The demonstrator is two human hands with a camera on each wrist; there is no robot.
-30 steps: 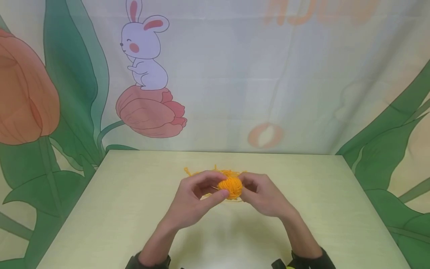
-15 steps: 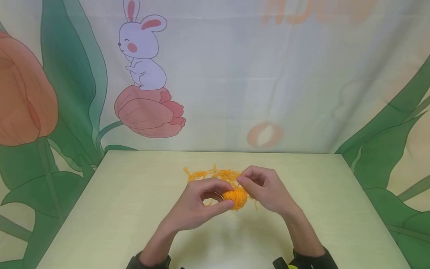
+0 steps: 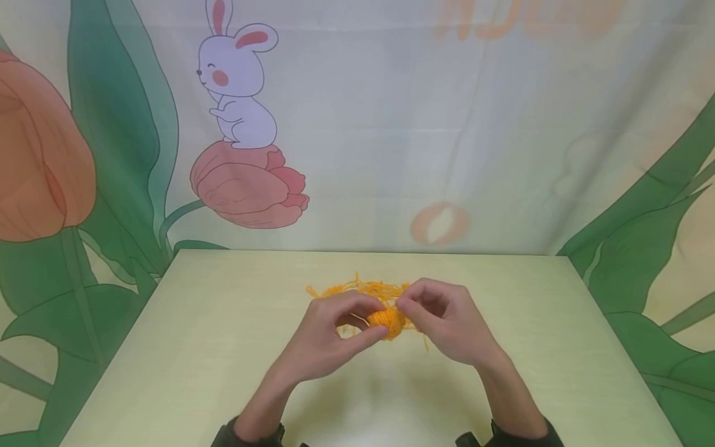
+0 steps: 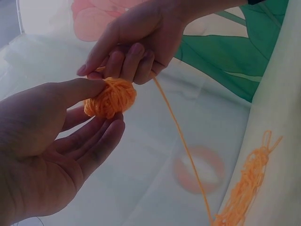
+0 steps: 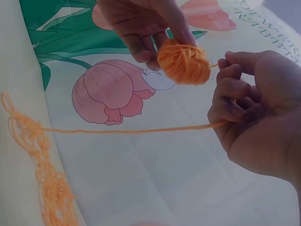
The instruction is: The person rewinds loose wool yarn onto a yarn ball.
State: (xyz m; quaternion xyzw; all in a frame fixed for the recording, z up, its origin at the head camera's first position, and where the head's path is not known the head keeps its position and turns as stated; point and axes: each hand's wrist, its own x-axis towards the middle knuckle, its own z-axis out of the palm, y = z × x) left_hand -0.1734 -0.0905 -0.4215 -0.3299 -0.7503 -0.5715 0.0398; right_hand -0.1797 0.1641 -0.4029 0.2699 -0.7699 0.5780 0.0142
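Note:
A small ball of orange yarn [image 3: 387, 321] is held between the thumb and fingers of my left hand [image 3: 329, 338], above the table. To its right, my right hand [image 3: 447, 320] pinches the yarn strand between thumb and forefinger, close to the ball. In the right wrist view a short bit of strand [image 5: 214, 65] spans from the ball to those fingertips. The strand [image 5: 141, 131] also leaves the curled lower fingers of the right hand [image 5: 258, 103] and runs to a loose heap of yarn [image 5: 56, 188]. In the left wrist view the ball [image 4: 113, 99] sits against the left thumb.
The loose yarn heap [image 3: 363, 287] lies on the pale table [image 3: 234, 323] behind the hands, with a few stray ends. A printed cloth [image 3: 357, 124] with a rabbit and tulips hangs along the table's far edge.
The right hand has moved from beside the ball up and to the right, then slightly down, drawing the strand. The ball dipped toward me and rose slightly again in the left hand.

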